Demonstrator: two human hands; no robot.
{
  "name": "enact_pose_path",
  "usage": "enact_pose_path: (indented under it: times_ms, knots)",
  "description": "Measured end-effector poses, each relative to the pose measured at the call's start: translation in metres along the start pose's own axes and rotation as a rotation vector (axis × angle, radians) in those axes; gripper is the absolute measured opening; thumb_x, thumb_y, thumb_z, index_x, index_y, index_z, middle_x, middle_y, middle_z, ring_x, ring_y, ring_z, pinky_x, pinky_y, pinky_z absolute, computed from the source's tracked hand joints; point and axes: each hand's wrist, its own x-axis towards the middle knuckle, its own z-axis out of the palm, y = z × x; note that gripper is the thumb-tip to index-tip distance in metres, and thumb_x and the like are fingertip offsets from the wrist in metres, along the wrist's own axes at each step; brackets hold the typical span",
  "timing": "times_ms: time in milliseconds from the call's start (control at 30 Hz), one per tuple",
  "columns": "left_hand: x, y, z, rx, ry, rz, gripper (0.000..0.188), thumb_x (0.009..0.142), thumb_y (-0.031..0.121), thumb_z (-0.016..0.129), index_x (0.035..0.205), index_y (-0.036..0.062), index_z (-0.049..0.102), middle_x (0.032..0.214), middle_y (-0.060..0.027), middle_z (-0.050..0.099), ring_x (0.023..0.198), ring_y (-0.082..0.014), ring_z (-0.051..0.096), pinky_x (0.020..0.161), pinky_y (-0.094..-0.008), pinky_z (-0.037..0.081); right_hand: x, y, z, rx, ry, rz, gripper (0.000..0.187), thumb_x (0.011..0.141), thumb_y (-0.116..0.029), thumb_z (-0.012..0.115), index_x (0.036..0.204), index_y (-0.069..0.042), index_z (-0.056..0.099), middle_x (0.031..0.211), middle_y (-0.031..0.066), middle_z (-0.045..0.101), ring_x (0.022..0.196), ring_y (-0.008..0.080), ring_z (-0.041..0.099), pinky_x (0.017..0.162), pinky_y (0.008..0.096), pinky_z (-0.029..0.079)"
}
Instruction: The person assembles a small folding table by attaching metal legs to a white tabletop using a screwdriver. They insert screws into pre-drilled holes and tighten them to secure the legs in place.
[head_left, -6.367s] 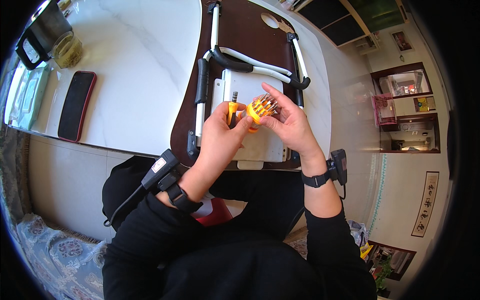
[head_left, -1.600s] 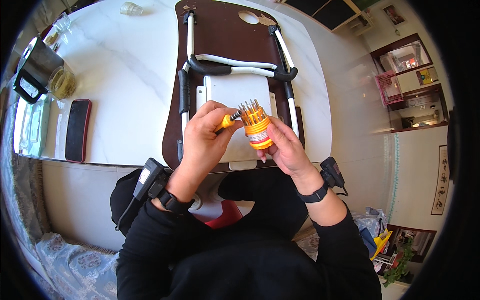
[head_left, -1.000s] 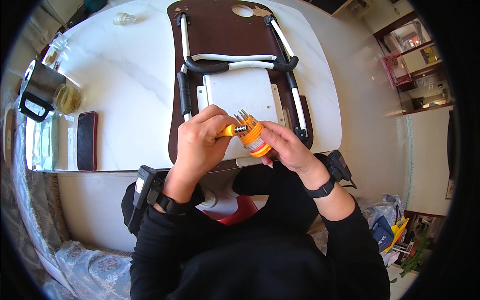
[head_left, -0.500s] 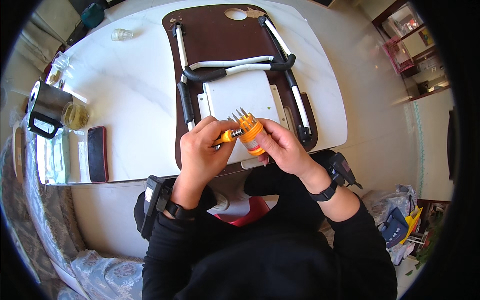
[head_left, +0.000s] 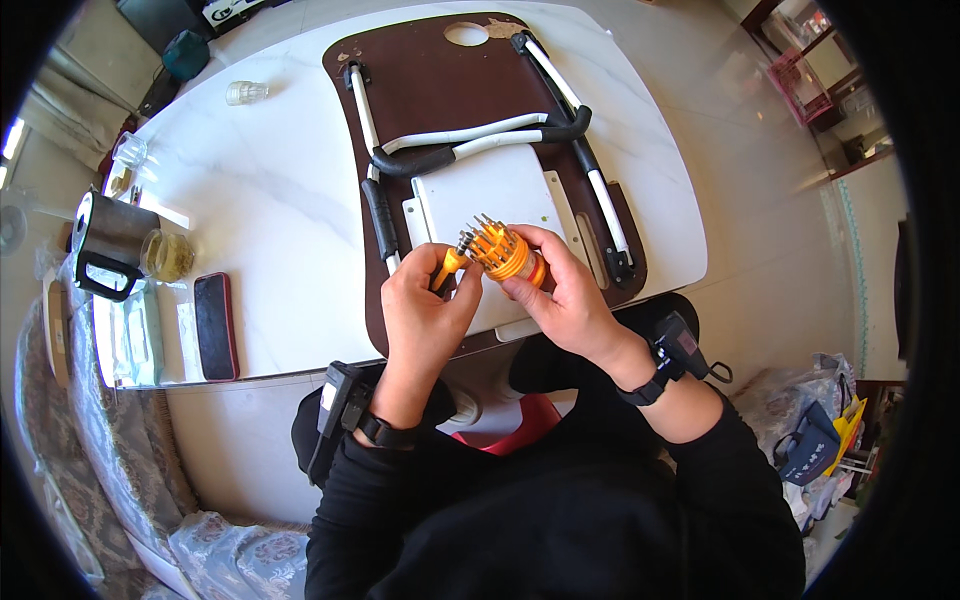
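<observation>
My left hand [head_left: 425,300] is closed round a small yellow screwdriver [head_left: 452,265] with a dark metal end. Its tip reaches the bits in an orange round bit holder [head_left: 512,258], where several metal screwdriver bits stand up. My right hand [head_left: 565,295] grips that holder, tilted so the bits point up and left. Both hands are over the near part of a folding lap table [head_left: 430,65], brown and lying upside down. Its white tube legs [head_left: 500,140] with black foam sleeves are folded over a white drawer-like panel [head_left: 480,195].
The white marble-look table [head_left: 290,200] bears a phone [head_left: 216,327], a steel kettle [head_left: 108,240], a glass jar [head_left: 168,256], a clear glass [head_left: 246,93] and a pale green packet [head_left: 142,335] at the left. A red stool [head_left: 520,428] shows below me. Bags [head_left: 812,440] lie at the right.
The bit holder has tipped from nearly upright to leaning left, its bits turned toward my left hand. The whole view has shifted slightly, with the table lower and further right.
</observation>
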Motion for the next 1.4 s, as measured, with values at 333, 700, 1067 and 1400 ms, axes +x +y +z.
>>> enact_pose_path:
  times_ms: [333,700,1067,1400]
  knots:
    - [-0.002,0.004,0.000,-0.202,-0.034,-0.080,0.010,0.089,0.006,0.072,0.088,-0.0007,0.064,0.075,0.0054,0.059,0.066,0.0001,0.047,0.058,-0.0177,0.036,0.000,0.012,0.008,0.039,-0.010,-0.065,0.055,0.093,0.003,0.069,0.139,-0.001,0.039,0.131,0.0124,0.054,0.123,0.0191,0.060,0.104,0.0328,0.052]
    - [-0.005,0.006,0.002,-0.248,0.029,-0.089,0.011,0.082,0.005,0.069,0.087,-0.0033,0.064,0.069,0.0026,0.058,0.063,-0.0014,0.049,0.056,-0.0196,0.040,-0.001,0.011,0.014,-0.174,0.033,-0.222,0.061,0.088,0.003,0.075,0.138,0.000,0.040,0.134,0.0153,0.051,0.121,0.0226,0.062,0.100,0.0337,0.056]
    - [-0.007,0.016,-0.010,-0.227,0.122,-0.008,0.013,0.079,-0.002,0.067,0.091,-0.0031,0.063,0.072,0.0030,0.058,0.065,-0.0025,0.049,0.058,-0.0194,0.041,-0.005,0.024,0.021,-0.043,0.089,-0.158,0.059,0.088,0.000,0.076,0.137,-0.001,0.042,0.128,0.0177,0.056,0.120,0.0278,0.061,0.099,0.0347,0.054]
    - [0.007,0.000,-0.023,-0.970,-0.127,-0.371,0.006,0.089,0.001,0.060,0.094,0.0021,0.057,0.066,0.0015,0.049,0.049,-0.0055,0.038,0.045,-0.0216,0.028,0.016,0.047,-0.009,-0.641,0.276,-0.193,0.048,0.095,-0.035,0.072,0.129,-0.008,0.051,0.115,0.0057,0.068,0.109,0.0200,0.062,0.100,0.0432,0.025]
